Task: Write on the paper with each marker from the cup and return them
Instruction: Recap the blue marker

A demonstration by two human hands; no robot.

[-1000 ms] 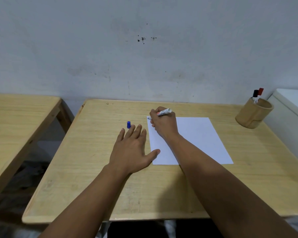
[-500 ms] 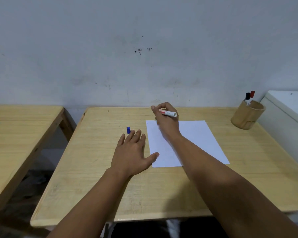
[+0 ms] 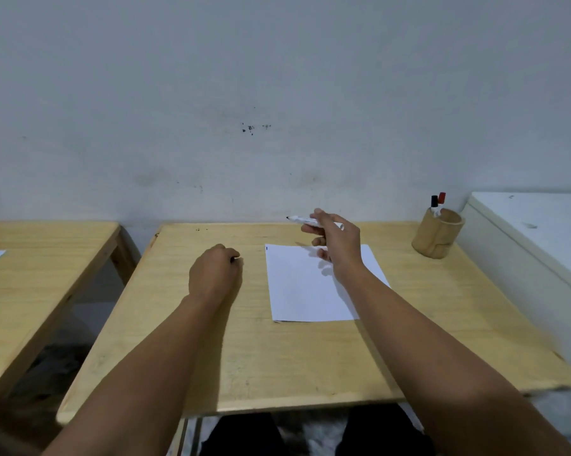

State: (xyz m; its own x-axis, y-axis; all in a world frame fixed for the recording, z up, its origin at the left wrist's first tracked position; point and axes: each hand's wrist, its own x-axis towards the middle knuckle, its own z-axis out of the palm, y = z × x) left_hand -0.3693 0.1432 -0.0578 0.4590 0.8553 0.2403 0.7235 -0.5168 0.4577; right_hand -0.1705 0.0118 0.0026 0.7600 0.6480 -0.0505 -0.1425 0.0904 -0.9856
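Observation:
My right hand (image 3: 335,245) holds an uncapped white marker (image 3: 302,220) in the air over the far edge of the white paper (image 3: 304,291), with its dark tip pointing left. A tiny blue mark (image 3: 266,248) sits at the paper's far left corner. My left hand (image 3: 213,273) rests on the table to the left of the paper, its fingers curled over the spot where the blue cap lay. The cap itself is hidden. A bamboo cup (image 3: 437,238) at the far right holds a black-capped marker (image 3: 434,201) and a red-capped marker (image 3: 441,197).
The wooden table (image 3: 277,363) backs onto a white wall. A second wooden table (image 3: 31,274) stands to the left across a gap, with a sheet of paper at its left edge. A white cabinet (image 3: 534,245) borders the right side, close to the cup.
My right hand lifted the marker off the paper and turned its tip to the left. My left hand moved forward and closed over the blue cap, which is no longer visible.

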